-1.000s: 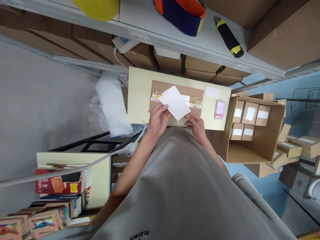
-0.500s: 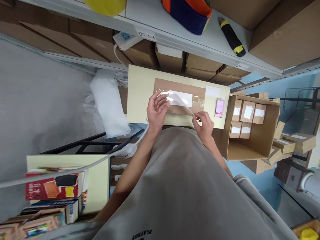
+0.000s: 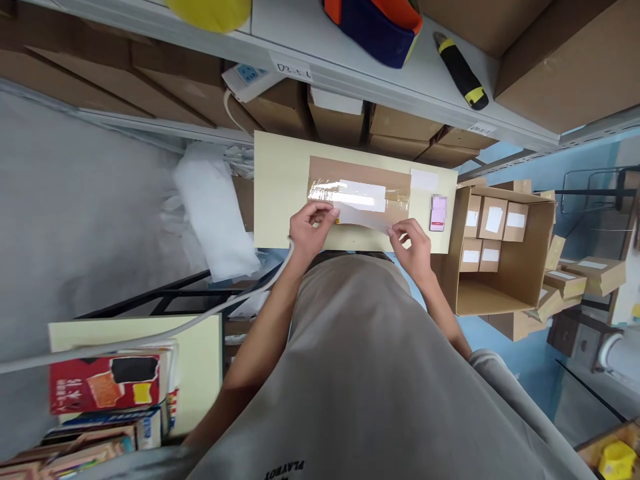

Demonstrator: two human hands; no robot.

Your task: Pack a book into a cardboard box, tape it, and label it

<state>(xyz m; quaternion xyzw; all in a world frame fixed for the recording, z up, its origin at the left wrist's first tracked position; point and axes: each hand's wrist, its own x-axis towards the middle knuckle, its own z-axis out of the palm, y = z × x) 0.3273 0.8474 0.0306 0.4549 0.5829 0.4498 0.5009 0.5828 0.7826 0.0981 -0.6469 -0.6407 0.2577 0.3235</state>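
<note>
A thin white paper strip, perhaps a label, stretches between my two hands over the near edge of a flat brown cardboard piece or box. Its left end is pinched by my left hand, thumb against fingertips. At the other end, my right hand is closed on the lower right corner. On the cardboard lies a white label with shiny clear tape at both sides. A tiny yellow spot shows beside my left thumb; I cannot make it out.
The cream tabletop also bears a phone and a white paper. An open carton with small labelled boxes stands at right. A shelf above holds a utility knife. A white cable passes near my left wrist.
My left hand has come down and closed on the strip's free left end. The strip, slanting up from my right hand before, now spans both hands.
</note>
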